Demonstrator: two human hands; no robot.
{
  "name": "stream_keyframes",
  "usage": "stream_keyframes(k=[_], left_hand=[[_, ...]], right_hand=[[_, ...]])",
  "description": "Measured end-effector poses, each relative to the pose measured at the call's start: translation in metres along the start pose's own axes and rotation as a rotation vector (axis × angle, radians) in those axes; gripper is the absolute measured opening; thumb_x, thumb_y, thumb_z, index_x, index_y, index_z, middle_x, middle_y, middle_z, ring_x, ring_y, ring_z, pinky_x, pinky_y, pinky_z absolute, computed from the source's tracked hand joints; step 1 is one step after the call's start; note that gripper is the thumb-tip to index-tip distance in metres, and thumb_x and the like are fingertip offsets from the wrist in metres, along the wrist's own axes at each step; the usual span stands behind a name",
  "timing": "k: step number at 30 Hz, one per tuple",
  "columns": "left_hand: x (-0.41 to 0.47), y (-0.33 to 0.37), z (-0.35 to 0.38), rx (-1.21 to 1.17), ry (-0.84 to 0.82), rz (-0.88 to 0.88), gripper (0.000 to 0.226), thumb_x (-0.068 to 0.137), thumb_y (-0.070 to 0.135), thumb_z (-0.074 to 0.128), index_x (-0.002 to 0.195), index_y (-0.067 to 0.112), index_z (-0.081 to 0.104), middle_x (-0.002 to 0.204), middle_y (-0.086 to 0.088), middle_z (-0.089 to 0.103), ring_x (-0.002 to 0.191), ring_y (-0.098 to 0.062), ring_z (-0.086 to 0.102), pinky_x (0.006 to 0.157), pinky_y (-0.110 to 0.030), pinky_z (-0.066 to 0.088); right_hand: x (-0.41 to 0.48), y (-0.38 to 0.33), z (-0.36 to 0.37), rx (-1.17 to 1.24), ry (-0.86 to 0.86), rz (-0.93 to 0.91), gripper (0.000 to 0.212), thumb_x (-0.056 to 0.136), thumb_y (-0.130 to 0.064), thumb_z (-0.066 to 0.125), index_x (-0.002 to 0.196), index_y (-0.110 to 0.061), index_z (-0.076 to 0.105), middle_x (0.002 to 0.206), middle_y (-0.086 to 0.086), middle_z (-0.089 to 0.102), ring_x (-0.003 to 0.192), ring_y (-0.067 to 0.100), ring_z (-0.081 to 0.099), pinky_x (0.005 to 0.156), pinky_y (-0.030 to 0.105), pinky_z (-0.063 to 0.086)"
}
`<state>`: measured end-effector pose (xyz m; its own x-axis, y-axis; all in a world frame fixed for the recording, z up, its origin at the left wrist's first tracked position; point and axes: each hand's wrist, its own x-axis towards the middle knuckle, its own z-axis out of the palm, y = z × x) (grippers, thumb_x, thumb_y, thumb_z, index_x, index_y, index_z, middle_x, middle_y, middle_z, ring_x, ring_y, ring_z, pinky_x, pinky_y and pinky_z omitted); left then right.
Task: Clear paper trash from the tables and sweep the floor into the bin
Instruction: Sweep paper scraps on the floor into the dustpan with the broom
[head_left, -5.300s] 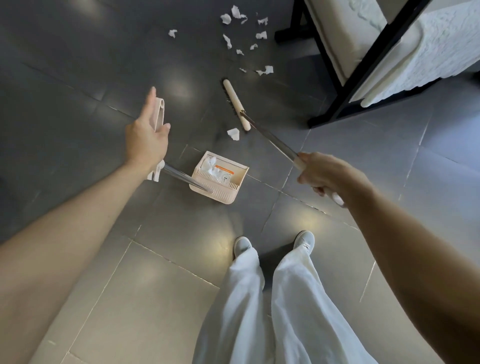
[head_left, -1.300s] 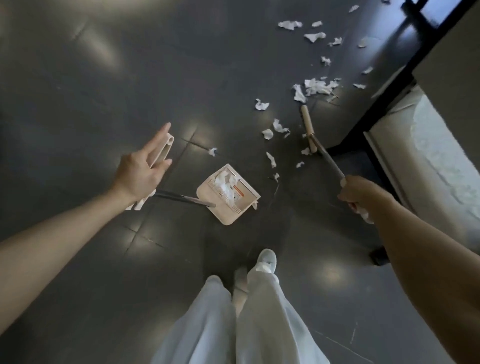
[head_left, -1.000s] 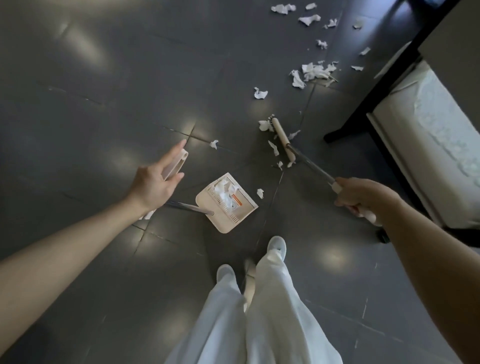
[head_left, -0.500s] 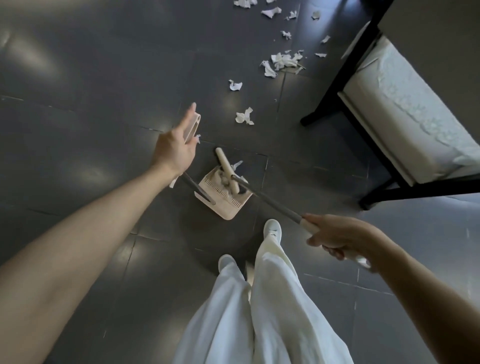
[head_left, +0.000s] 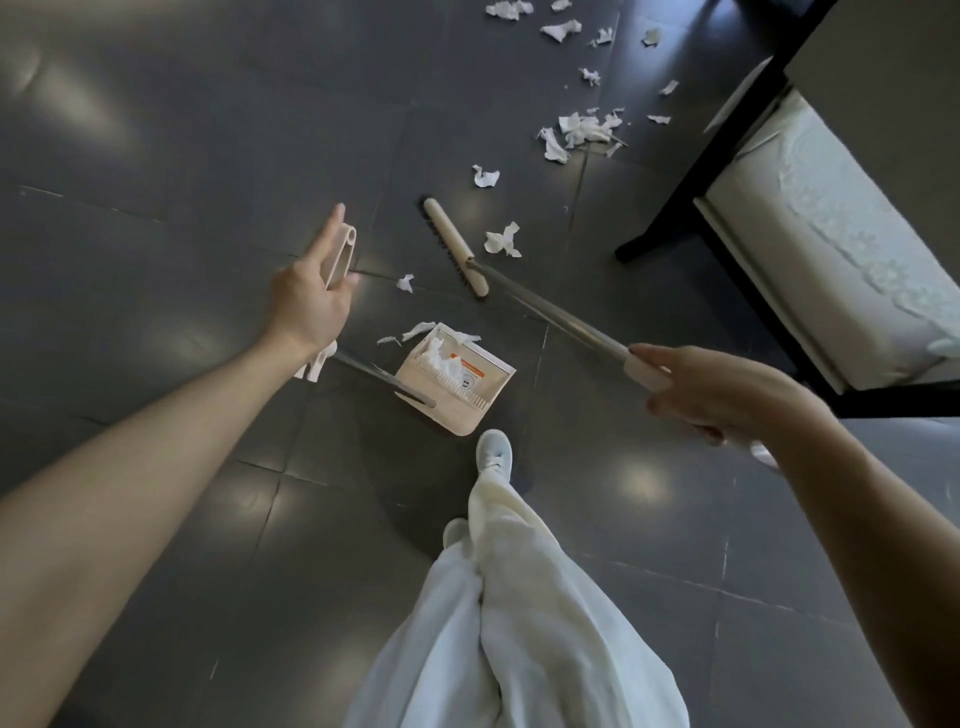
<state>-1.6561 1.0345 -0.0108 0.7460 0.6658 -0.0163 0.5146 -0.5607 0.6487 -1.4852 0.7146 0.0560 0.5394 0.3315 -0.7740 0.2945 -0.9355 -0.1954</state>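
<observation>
Broom (head_left: 519, 291) shaft slants up-left from right hand (head_left: 727, 395).

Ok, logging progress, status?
Left hand on dustpan handle, right hand grips broom. Paper scraps ahead. Chair leg close by.

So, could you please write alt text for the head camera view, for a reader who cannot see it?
A person seen from above holds a broom in the right hand and the long handle of a dustpan in the left hand. The dustpan sits on a dark tiled floor with paper in it; torn paper scraps lie beyond, near a black-framed chair.
</observation>
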Motion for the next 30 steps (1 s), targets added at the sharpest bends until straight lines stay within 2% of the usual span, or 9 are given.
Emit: stream_keyframes(k=[4, 7, 9, 14, 18, 21, 24, 27, 30], left_hand=[[0.011, -0.004, -0.007, -0.010, 0.035, -0.020, 0.068, 0.090, 0.008, 0.061, 0.149, 0.024, 0.031, 0.137, 0.001, 0.053, 0.121, -0.022, 0.054, 0.093, -0.008, 0.032], [0.019, -0.012, -0.019, 0.014, 0.068, -0.022, 0.068, 0.089, 0.007, 0.062, 0.148, 0.023, 0.033, 0.134, -0.001, 0.056, 0.113, -0.028, 0.060, 0.091, -0.014, 0.036], [0.026, -0.020, -0.031, 0.028, 0.082, -0.047, 0.068, 0.089, 0.009, 0.062, 0.147, 0.028, 0.034, 0.132, -0.001, 0.058, 0.107, -0.030, 0.062, 0.085, -0.009, 0.035], [0.036, -0.053, -0.072, 0.053, 0.104, -0.104, 0.069, 0.088, 0.011, 0.064, 0.146, 0.034, 0.035, 0.128, 0.006, 0.059, 0.104, -0.025, 0.061, 0.076, 0.008, 0.028], [0.034, -0.091, -0.107, 0.033, 0.096, -0.122, 0.069, 0.088, 0.010, 0.064, 0.146, 0.034, 0.036, 0.123, 0.014, 0.054, 0.114, -0.028, 0.058, 0.083, 0.000, 0.030], [0.027, -0.123, -0.132, 0.008, 0.078, -0.112, 0.069, 0.088, 0.008, 0.064, 0.146, 0.034, 0.036, 0.124, 0.016, 0.052, 0.115, -0.027, 0.058, 0.088, -0.003, 0.033], [0.018, -0.153, -0.154, 0.003, 0.024, -0.092, 0.071, 0.088, 0.008, 0.065, 0.145, 0.036, 0.035, 0.125, 0.011, 0.057, 0.112, -0.033, 0.060, 0.093, -0.022, 0.041], [0.012, -0.182, -0.172, 0.036, -0.006, -0.036, 0.072, 0.086, 0.009, 0.066, 0.146, 0.033, 0.034, 0.121, 0.014, 0.057, 0.106, -0.030, 0.064, 0.081, -0.011, 0.037], [0.009, -0.205, -0.182, 0.063, -0.022, 0.000, 0.072, 0.086, 0.007, 0.067, 0.147, 0.027, 0.034, 0.125, -0.002, 0.063, 0.100, -0.031, 0.065, 0.076, -0.009, 0.034]], right_hand=[[0.047, -0.025, -0.031, -0.063, 0.063, -0.009, 0.055, 0.089, -0.017, 0.060, 0.138, -0.034, 0.040, 0.083, 0.009, 0.060, 0.051, 0.019, 0.056, 0.040, 0.022, 0.042], [0.085, -0.048, -0.050, -0.098, 0.110, -0.004, 0.034, 0.090, -0.011, 0.053, 0.121, -0.024, 0.049, 0.084, 0.011, 0.059, 0.055, 0.021, 0.059, 0.043, 0.026, 0.048], [0.112, -0.063, -0.060, -0.154, 0.128, 0.002, 0.026, 0.089, -0.010, 0.052, 0.113, -0.020, 0.050, 0.083, 0.011, 0.059, 0.058, 0.022, 0.060, 0.045, 0.028, 0.047], [0.156, -0.105, -0.058, -0.200, 0.073, 0.027, 0.037, 0.086, -0.003, 0.053, 0.122, -0.011, 0.051, 0.087, 0.012, 0.058, 0.073, 0.028, 0.061, 0.055, 0.032, 0.050], [0.159, -0.143, -0.032, -0.345, -0.050, -0.013, 0.035, 0.089, -0.008, 0.058, 0.123, -0.001, 0.055, 0.075, 0.004, 0.054, 0.075, 0.023, 0.059, 0.050, 0.025, 0.043], [0.146, -0.172, -0.001, -0.375, -0.087, -0.043, 0.036, 0.087, -0.008, 0.055, 0.124, -0.004, 0.054, 0.068, 0.001, 0.053, 0.060, 0.018, 0.057, 0.045, 0.021, 0.040], [0.123, -0.198, 0.037, -0.321, -0.074, -0.025, 0.042, 0.085, -0.006, 0.051, 0.127, -0.009, 0.049, 0.065, 0.002, 0.052, 0.048, 0.014, 0.051, 0.033, 0.012, 0.028], [0.098, -0.222, 0.071, -0.271, -0.077, 0.003, 0.047, 0.086, -0.005, 0.050, 0.133, -0.012, 0.047, 0.071, 0.004, 0.054, 0.047, 0.015, 0.051, 0.032, 0.012, 0.029], [0.077, -0.242, 0.100, -0.237, -0.111, 0.024, 0.050, 0.087, -0.005, 0.052, 0.136, -0.014, 0.045, 0.075, 0.005, 0.052, 0.044, 0.016, 0.049, 0.030, 0.011, 0.028]])
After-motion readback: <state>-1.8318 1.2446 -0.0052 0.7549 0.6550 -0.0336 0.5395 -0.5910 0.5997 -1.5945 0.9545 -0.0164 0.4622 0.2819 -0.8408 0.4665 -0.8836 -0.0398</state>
